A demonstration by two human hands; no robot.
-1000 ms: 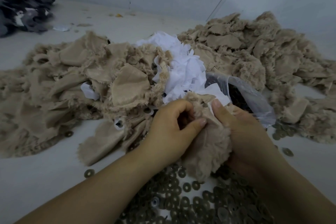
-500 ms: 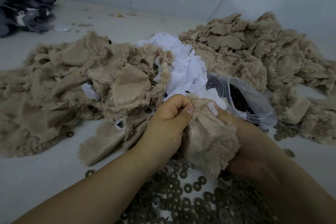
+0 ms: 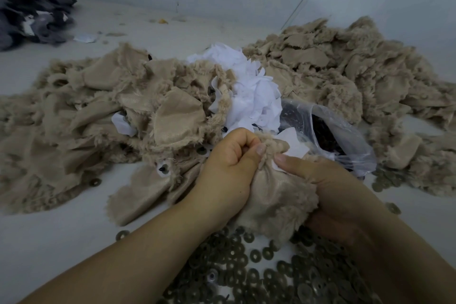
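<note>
Just above the scatter of metal washers (image 3: 246,266) at the near edge of the pale work surface (image 3: 56,242), both hands are meeting on one beige plush piece (image 3: 276,197). The left hand (image 3: 229,168) is pinching the gathered top of the piece, fingers curled under and thumb pressing on the fuzzy edge. The right hand (image 3: 330,192) is gripping it from the other side, its thumb lying over a white patch (image 3: 294,145) that is sitting at the bunched top. The hands are working close together, almost thumb to thumb. The piece is hanging between them with its smooth backing facing the camera and its pile showing along the lower edge; whether that edge is touching the washers cannot be told. Just behind the right hand a clear plastic bag (image 3: 345,136) is lying open with small dark parts inside. Beside it a heap of white cut-outs (image 3: 249,89) is resting between a left plush pile (image 3: 98,111) and a right plush pile (image 3: 345,69). Dark cloth (image 3: 29,17) is lying in the far left corner.
</note>
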